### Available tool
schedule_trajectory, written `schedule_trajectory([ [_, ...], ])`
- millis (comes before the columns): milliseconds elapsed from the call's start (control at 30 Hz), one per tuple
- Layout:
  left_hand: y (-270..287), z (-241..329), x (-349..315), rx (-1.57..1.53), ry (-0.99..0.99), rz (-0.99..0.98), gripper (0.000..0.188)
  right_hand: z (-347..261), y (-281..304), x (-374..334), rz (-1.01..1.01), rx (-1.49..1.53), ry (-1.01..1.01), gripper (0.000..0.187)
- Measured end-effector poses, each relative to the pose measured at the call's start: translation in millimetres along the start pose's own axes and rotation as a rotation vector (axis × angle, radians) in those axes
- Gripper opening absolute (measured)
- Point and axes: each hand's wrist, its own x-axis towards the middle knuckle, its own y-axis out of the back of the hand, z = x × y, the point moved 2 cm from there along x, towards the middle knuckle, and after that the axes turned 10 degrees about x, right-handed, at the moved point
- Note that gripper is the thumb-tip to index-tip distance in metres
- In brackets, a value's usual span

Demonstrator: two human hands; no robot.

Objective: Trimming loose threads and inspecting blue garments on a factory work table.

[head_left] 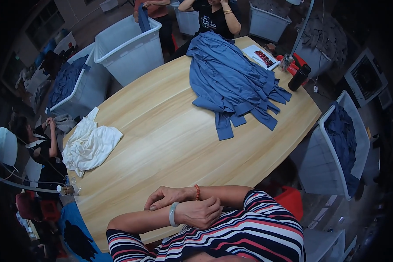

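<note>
My arms are crossed at the near edge of the table. My left hand (200, 212), with a pale green bangle at the wrist, lies against my right forearm; its fingers are curled in and nothing shows in them. Over my left forearm rests my right hand (166, 197), wearing an orange-red bead bracelet (197, 192). Its fingers are loosely bent and a little apart, holding nothing. A crumpled white garment (91, 146) lies at the table's left end, apart from both hands. Farther off, a pile of blue garments (231, 78) is spread with its cuffs toward me.
The wooden table (153, 131) carries a black bottle (299, 77) and a white tray (262, 57) at the far right. Large bins (129, 50) surround it, several with clothes. A seated person (214, 19) is across, another (43, 144) at left, a third standing behind.
</note>
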Motion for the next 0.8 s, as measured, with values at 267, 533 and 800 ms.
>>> schedule_trajectory([
  [267, 0.5, 3.6, -0.3, 0.041, 0.012, 0.035, 0.036, 7.7, 16.0, -4.1, -0.09, -0.042, -0.17, 0.024],
  [533, 1.8, 3.3, 2.3, 0.029, -0.014, 0.04, 0.038, 11.2, 11.8, -3.2, -0.048, -0.011, -0.083, 0.02],
  [800, -28.7, -2.8, -58.5, -0.204, 0.418, 0.015, 0.032, -12.7, 109.9, -32.4, 0.409, -0.791, 0.138, 0.039],
])
